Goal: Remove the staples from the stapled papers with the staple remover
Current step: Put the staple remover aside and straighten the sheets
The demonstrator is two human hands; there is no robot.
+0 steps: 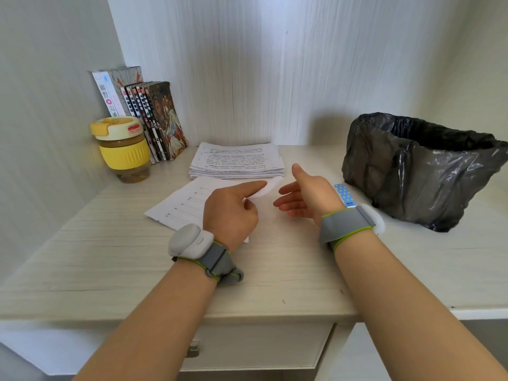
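A set of printed papers (184, 202) lies flat on the desk in front of me. My left hand (231, 213) rests on it and pinches its raised right corner (268, 188) between thumb and forefinger. My right hand (305, 195) hovers just right of that corner, palm turned left, fingers straight and holding nothing. Behind lies a thick stack of printed papers (237, 160). No staple remover is in view.
A bin lined with a black bag (420, 171) stands at the right. A yellow-lidded cup (123, 149) and a row of books (154, 119) stand at the back left against the wall. The desk front edge (247, 312) has a drawer below.
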